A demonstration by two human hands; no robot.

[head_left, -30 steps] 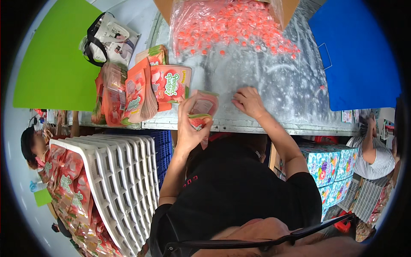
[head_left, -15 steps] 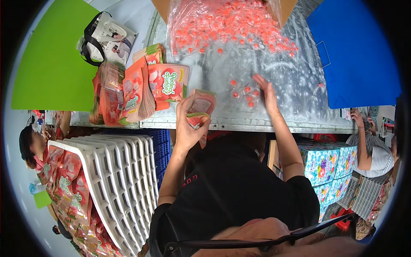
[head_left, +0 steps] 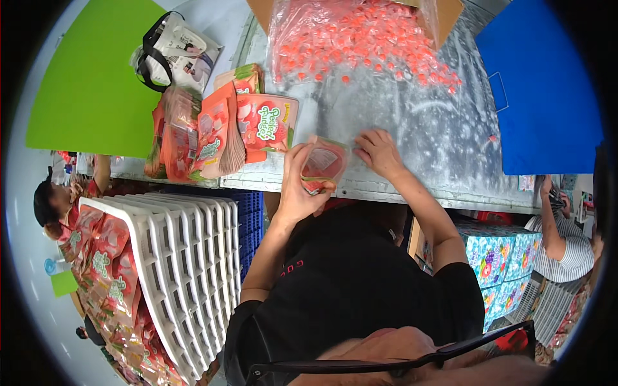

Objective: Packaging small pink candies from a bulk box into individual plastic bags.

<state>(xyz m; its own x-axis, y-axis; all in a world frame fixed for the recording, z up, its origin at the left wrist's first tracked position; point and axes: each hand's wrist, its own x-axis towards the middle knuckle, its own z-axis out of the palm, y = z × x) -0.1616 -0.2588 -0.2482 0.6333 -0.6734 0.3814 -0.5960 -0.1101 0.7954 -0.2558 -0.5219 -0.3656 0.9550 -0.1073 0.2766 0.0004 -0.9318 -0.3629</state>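
Note:
My left hand (head_left: 298, 196) is closed around a red-and-pink stand-up pouch (head_left: 325, 161) at the table's near edge, its mouth spread and facing up. Close beside the pouch, on its right, my right hand (head_left: 381, 154) rests low over the tabletop with curled fingers turned toward the pouch. What lies under or inside those fingers is hidden. Further back, a heap of small red wrapped candies (head_left: 367, 45) spills from a plastic-lined cardboard box (head_left: 444, 19). To the left lie fanned stacks of flat pouches (head_left: 222, 132), with one pouch (head_left: 267, 122) on top, face up.
A grey metal table (head_left: 450, 141) spans the front. A white bag with black handles (head_left: 177, 55) stands back left. Green (head_left: 96, 83) and blue (head_left: 541, 90) panels flank the table. White crates (head_left: 180, 270) are below left, printed cartons (head_left: 492, 257) below right. Other people work at both sides.
My right hand has moved left toward the pouch, its fingers going from stretched to curled. The small group of candies beside it no longer shows. The whole view has shifted slightly.

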